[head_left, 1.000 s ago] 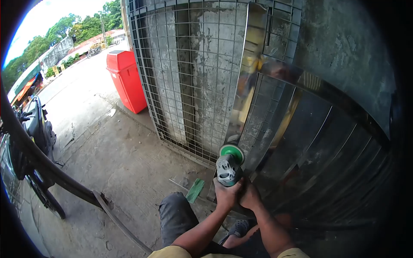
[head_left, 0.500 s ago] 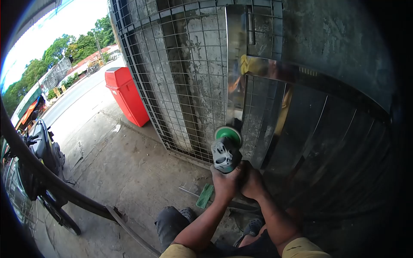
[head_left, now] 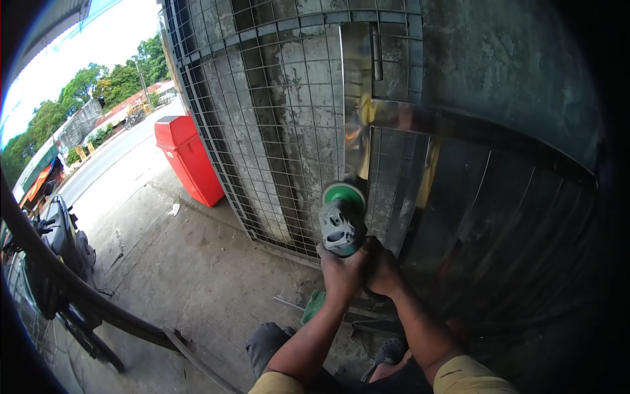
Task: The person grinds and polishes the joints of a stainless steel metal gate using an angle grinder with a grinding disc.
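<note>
Both hands grip one angle grinder [head_left: 341, 226]: the left hand [head_left: 342, 274] has its fingers wrapped tight round the body, and the right hand [head_left: 382, 270] presses just beside it, fingers curled on the rear. Above the fingers, the grinder's green disc [head_left: 344, 195] touches a polished steel upright [head_left: 355, 111] of a gate frame. Behind stands wire mesh [head_left: 275, 125] against a concrete wall. Far left of the fingers sits a red bin [head_left: 184, 157].
</note>
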